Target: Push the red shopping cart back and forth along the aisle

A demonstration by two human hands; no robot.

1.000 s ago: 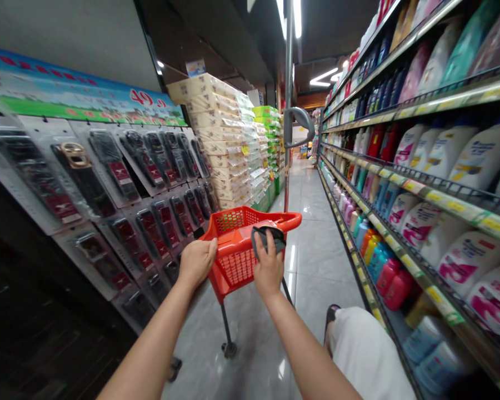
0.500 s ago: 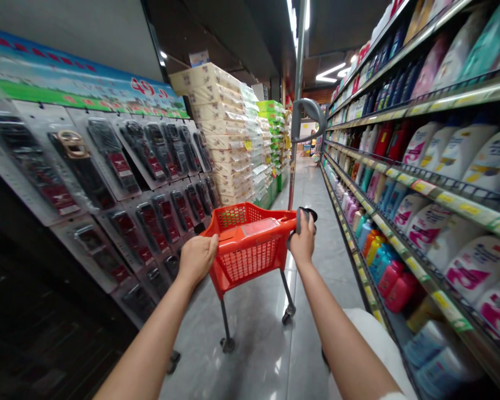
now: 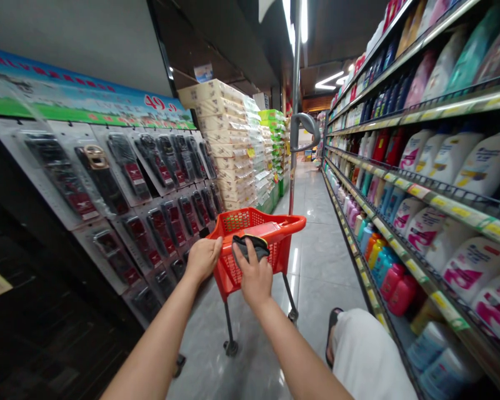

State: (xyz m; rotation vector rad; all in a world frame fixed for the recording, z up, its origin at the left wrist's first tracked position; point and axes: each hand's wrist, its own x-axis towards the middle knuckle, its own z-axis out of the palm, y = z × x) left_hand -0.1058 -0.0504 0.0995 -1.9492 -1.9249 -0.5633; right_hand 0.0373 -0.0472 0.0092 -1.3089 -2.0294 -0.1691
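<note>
A small red plastic shopping cart (image 3: 285, 250) on dark legs with castors stands before me. My left hand (image 3: 203, 256) is closed around the left end of its handle. At the middle of the handle, my right hand (image 3: 256, 278) presses a dark grey cloth (image 3: 254, 245) with a yellowish edge against the red bar. Its fingers lie over the cloth. The far right end of the handle is uncovered. Behind the cart rises a thin metal pole (image 3: 295, 83) with a grey loop-shaped holder (image 3: 306, 132) on it.
Packaged belts (image 3: 108, 172) hang on a display at left under a printed banner (image 3: 91, 94). Stacked cartons (image 3: 229, 144) stand beyond. Shelves of shampoo bottles (image 3: 462, 233) line the right. Grey floor tiles (image 3: 316, 261) run down the aisle; my knee (image 3: 366, 344) is at lower right.
My right hand has slid the cloth leftward along the handle, from its right end to the middle. My left hand keeps its hold. My knee and shoe show more at lower right.
</note>
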